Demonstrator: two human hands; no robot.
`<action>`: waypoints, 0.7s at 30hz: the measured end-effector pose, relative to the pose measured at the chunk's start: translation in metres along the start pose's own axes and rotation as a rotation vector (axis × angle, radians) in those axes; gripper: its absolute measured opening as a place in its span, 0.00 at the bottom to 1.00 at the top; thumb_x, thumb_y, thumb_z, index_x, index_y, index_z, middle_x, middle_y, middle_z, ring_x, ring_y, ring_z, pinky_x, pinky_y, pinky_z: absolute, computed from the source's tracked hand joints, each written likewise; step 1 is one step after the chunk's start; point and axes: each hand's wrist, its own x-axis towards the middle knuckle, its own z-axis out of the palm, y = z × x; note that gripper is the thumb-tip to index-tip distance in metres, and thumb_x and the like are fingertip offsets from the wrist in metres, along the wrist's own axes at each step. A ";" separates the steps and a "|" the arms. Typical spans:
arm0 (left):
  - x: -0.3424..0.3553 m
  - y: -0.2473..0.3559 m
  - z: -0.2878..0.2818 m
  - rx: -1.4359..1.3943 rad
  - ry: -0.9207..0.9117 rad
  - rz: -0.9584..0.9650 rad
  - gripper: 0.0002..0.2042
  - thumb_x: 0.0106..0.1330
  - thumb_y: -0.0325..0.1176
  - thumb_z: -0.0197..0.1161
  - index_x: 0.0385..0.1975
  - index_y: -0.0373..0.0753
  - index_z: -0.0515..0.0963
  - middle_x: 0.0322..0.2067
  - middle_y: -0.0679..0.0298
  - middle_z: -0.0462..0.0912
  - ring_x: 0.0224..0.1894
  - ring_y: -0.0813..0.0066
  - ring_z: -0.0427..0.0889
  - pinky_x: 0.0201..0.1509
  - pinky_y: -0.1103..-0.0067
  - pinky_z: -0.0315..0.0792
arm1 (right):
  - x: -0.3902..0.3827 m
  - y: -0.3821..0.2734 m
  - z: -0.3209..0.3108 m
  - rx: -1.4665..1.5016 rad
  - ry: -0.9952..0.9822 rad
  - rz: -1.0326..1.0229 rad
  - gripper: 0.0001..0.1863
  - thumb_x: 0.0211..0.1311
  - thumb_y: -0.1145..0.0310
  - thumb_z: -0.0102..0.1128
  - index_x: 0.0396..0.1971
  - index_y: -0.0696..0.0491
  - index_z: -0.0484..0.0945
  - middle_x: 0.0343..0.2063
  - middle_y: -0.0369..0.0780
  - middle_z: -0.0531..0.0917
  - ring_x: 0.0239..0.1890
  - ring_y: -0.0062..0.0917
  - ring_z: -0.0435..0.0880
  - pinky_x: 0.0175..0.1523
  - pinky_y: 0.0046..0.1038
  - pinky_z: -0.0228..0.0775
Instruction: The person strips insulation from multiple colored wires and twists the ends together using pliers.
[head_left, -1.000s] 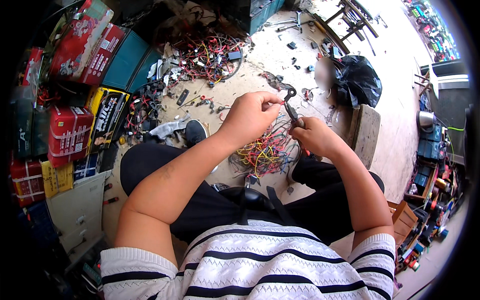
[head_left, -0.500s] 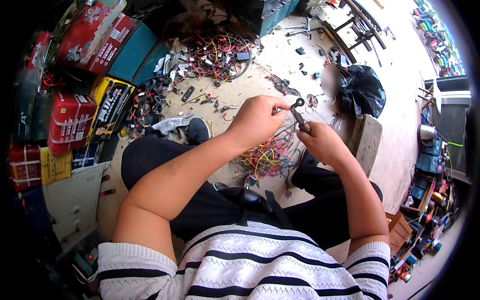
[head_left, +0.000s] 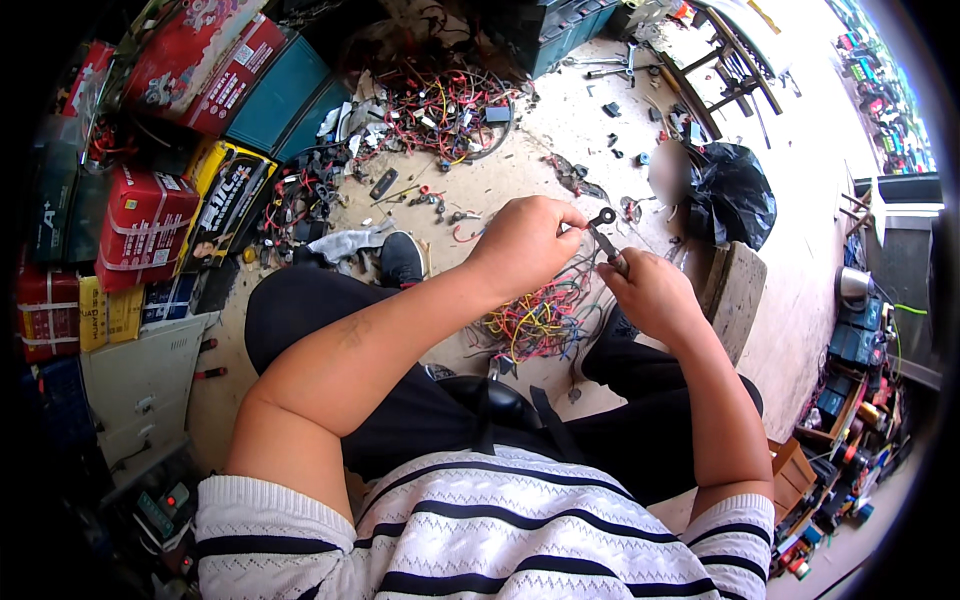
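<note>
My left hand (head_left: 530, 245) pinches a small dark ring-ended metal piece (head_left: 605, 215), its fingertips beside the ring's neck. From the right, my right hand (head_left: 655, 290) is closed round a slim tool with a brownish handle (head_left: 620, 263). The tool's dark metal shaft (head_left: 602, 240) reaches up to the ring-ended piece and seems to touch it; its exact kind cannot be made out. Below both hands, between my legs, lies a tangled heap of coloured wires (head_left: 540, 320) on the floor.
Another wire heap (head_left: 440, 120) lies ahead. Stacked boxes (head_left: 145, 225) stand at left, a black plastic bag (head_left: 735, 190) and a wooden block (head_left: 735, 300) at right. A spanner (head_left: 628, 62) lies near a wooden stool (head_left: 735, 70). Cluttered shelving (head_left: 840, 410) lines the far right.
Both hands have shifted slightly right and down with the metal piece and tool. The tool's shaft leans more to the left at its tip. The surroundings shift a little in the picture.
</note>
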 end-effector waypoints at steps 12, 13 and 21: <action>0.002 -0.001 0.002 0.023 -0.004 -0.016 0.12 0.60 0.31 0.61 0.39 0.34 0.84 0.20 0.60 0.82 0.21 0.78 0.78 0.28 0.78 0.71 | 0.001 0.001 0.001 -0.063 0.018 -0.016 0.20 0.66 0.54 0.52 0.29 0.58 0.77 0.28 0.52 0.82 0.36 0.47 0.82 0.43 0.43 0.73; 0.003 -0.002 0.003 0.010 -0.001 -0.010 0.11 0.60 0.32 0.61 0.39 0.34 0.84 0.20 0.60 0.82 0.21 0.78 0.78 0.28 0.78 0.70 | 0.003 0.000 0.001 -0.065 0.008 -0.005 0.20 0.66 0.53 0.52 0.29 0.58 0.78 0.28 0.52 0.82 0.36 0.47 0.82 0.43 0.43 0.73; 0.010 -0.012 0.013 -0.106 0.089 0.174 0.11 0.61 0.30 0.60 0.39 0.32 0.82 0.25 0.54 0.83 0.26 0.71 0.82 0.31 0.75 0.74 | 0.022 0.026 0.023 0.273 0.045 0.006 0.21 0.64 0.52 0.54 0.31 0.59 0.79 0.27 0.51 0.83 0.32 0.47 0.81 0.39 0.40 0.70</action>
